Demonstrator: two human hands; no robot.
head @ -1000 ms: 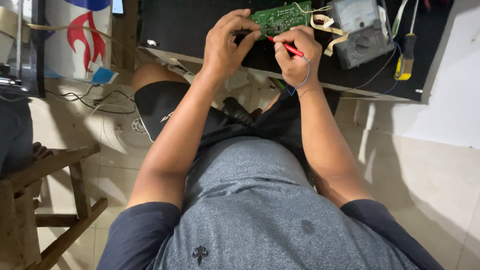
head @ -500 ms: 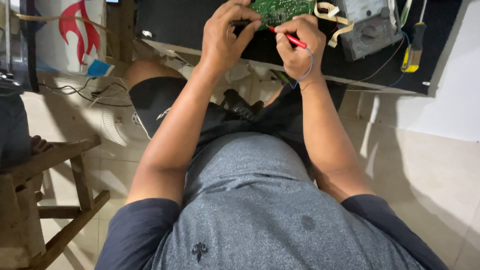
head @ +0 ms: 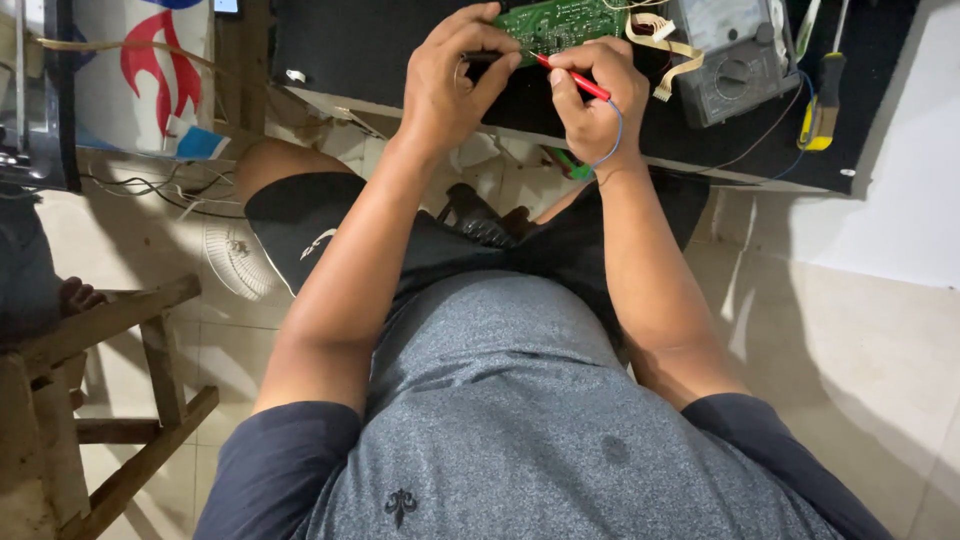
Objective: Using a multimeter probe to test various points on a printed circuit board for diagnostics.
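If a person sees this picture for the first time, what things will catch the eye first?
First, the two hands at the top centre: the right hand holds a red probe against a green circuit board, and the left hand holds a dark probe beside it. Right of the board, a grey meter lies on the black tabletop. At far right lies a yellow-handled screwdriver.

Grey analog multimeter (head: 722, 55) on black desk (head: 380, 50), top right: pale rectangular dial window at its upper end. White container (head: 150, 70) w/ red flame-shaped graphic, top left, beside desk. Small bright screen corner (head: 226, 5), top edge.
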